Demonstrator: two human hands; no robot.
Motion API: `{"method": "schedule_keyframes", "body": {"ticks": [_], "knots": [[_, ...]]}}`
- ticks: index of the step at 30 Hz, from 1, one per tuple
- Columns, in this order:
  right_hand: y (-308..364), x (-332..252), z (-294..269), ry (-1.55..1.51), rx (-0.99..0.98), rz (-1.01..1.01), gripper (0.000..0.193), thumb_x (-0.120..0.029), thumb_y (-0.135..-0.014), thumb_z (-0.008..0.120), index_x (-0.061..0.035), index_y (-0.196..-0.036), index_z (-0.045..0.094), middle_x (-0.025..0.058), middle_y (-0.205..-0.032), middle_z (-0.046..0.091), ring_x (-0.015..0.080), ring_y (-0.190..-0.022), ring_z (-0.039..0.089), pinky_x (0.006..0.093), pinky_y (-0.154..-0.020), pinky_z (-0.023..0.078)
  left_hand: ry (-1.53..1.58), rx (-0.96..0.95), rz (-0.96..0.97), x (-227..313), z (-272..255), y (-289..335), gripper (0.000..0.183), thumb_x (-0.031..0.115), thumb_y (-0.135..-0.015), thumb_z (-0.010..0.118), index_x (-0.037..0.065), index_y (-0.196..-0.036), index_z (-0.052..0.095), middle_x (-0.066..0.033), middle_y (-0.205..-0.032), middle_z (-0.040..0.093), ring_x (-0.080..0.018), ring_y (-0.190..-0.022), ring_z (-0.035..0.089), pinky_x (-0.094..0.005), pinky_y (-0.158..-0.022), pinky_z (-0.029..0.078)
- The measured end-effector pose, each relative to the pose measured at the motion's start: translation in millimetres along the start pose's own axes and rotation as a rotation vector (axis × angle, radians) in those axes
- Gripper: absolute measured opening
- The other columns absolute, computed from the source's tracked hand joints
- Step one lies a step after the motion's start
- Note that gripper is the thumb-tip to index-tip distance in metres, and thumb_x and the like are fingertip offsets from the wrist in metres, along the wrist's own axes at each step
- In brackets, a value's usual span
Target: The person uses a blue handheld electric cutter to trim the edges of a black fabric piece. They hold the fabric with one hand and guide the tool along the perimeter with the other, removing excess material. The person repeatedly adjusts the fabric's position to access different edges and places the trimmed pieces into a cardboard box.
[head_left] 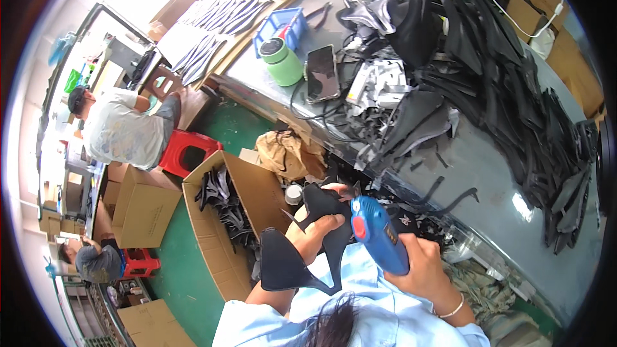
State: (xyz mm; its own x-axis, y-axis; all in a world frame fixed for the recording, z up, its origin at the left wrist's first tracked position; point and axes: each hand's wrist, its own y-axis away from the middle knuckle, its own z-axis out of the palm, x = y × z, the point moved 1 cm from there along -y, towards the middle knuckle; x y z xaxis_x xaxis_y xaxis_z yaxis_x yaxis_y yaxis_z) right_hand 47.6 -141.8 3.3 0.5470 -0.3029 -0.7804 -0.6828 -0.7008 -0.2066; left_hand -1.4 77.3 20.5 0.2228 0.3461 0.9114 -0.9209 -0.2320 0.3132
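Observation:
My left hand (307, 239) is closed round a black, curved, thin-armed piece (283, 262), its thumb pressed on the dark surface. The piece has a broad flap at the lower left and another part rising past the fingers. In my right hand (421, 266) is a blue handheld power tool (380, 234) with a red patch near its head. A small metal tip of the tool points away from me, close to the fingertips of my left hand. Whether the tip touches the piece, I cannot tell.
A grey table (475, 160) carries heaped black parts (508, 83), dark scraps, a phone (322, 74), a green jar (281, 62) and a blue basket (283, 27). An open cardboard box (209, 234) holds black pieces. Two people sit on red stools at the left.

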Motion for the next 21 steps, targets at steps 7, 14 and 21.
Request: {"method": "schedule_keyframes", "body": {"ticks": [7,14,21], "knots": [[17.4,10.7,9.0,0.086,-0.1,0.005,0.046,-0.016,-0.059,0.074,0.0024,-0.097,0.053,0.0116,-0.062,0.06,0.0284,-0.055,0.061,0.037,-0.055,0.048,-0.164,0.063,0.096,7.3,-6.3,2.3,0.051,0.006,-0.077,0.053,0.0,-0.127,0.044,-0.0182,-0.131,0.049,-0.0226,-0.117,0.05,-0.0359,-0.1,0.038],[13.1,6.5,9.8,0.031,-0.1,-0.007,0.044,-0.014,-0.06,0.073,0.0023,-0.096,0.053,0.0124,-0.061,0.06,0.0295,-0.054,0.061,0.0373,-0.054,0.049,-0.375,-0.017,0.189,1.6,2.7,6.7,0.041,-0.002,-0.087,0.05,0.001,-0.127,0.045,-0.0131,-0.128,0.052,-0.0186,-0.121,0.047,-0.0321,-0.101,0.036],[9.7,-0.4,9.8,-0.018,-0.103,-0.02,0.046,-0.014,-0.059,0.074,0.0041,-0.095,0.052,0.0145,-0.063,0.061,0.0305,-0.056,0.062,0.0371,-0.055,0.05,-0.26,-0.115,0.165,0.3,4.9,6.1,0.039,-0.005,-0.088,0.048,0.0,-0.126,0.045,-0.0188,-0.13,0.051,-0.0212,-0.122,0.048,-0.0341,-0.101,0.038]]}}
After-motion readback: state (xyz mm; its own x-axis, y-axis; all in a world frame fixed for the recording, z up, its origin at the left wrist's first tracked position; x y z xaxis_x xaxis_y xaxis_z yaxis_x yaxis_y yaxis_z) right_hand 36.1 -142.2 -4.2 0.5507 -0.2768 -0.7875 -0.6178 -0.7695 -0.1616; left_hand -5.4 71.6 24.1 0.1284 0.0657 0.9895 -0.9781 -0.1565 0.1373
